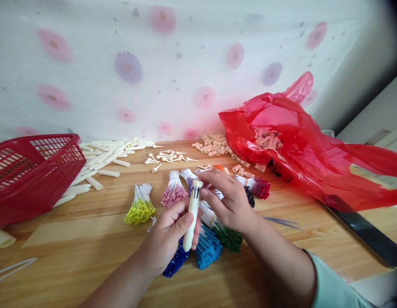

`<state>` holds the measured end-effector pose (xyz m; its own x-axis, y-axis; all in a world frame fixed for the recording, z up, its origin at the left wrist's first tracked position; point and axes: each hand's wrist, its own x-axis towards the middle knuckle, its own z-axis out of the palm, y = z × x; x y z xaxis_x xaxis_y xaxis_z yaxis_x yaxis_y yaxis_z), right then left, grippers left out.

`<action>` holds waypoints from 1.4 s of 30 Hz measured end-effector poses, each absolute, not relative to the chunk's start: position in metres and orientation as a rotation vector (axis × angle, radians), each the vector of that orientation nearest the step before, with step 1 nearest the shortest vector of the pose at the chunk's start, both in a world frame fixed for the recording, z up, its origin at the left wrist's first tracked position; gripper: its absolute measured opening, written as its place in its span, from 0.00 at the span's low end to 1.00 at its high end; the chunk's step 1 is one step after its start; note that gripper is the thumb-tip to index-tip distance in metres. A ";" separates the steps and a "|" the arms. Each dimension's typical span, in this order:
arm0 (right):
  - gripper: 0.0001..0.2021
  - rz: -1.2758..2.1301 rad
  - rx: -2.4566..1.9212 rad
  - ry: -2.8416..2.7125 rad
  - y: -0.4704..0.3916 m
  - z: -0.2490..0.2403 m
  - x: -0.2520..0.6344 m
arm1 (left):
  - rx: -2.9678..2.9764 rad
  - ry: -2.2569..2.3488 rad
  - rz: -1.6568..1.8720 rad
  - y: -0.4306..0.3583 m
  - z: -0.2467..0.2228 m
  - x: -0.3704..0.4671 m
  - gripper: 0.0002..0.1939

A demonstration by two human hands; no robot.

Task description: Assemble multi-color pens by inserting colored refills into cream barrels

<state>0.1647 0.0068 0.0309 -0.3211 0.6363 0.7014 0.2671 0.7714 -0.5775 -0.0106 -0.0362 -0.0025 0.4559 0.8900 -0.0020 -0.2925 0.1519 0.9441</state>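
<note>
My left hand [171, 226] is closed around a cream multicolour pen [191, 222], held upright and slightly tilted above the table. Dark slots with coloured pieces show near its top. At that top end, the thumb and index finger of my right hand [229, 199] are bent together on the pen. Below and around my hands lie banded bundles of thin white sticks with coloured ends: yellow [140, 207], pink [175, 192], light blue [207, 248], dark blue [176, 261], green [229, 237] and dark red [259, 187]. My hands partly cover several bundles.
A red basket [25, 205] stands left, beside a pile of cream tubes [102, 164]. Small cream stemmed pieces [169, 157] and slotted peach pieces [214, 149] lie behind the bundles. On the right are an open red plastic bag [301, 141] and a dark flat object [362, 235].
</note>
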 end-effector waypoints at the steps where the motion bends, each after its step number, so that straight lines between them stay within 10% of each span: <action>1: 0.15 0.408 -0.685 -1.934 0.007 0.032 0.165 | 1.099 0.681 0.945 -0.036 -0.003 -0.010 0.12; 17: 0.15 1.559 -0.467 -1.044 0.006 0.023 0.138 | 1.654 1.215 1.023 -0.033 0.001 -0.009 0.11; 42: 0.21 1.601 -0.451 -1.037 0.001 0.021 0.134 | 1.218 0.855 1.084 -0.032 -0.002 -0.006 0.11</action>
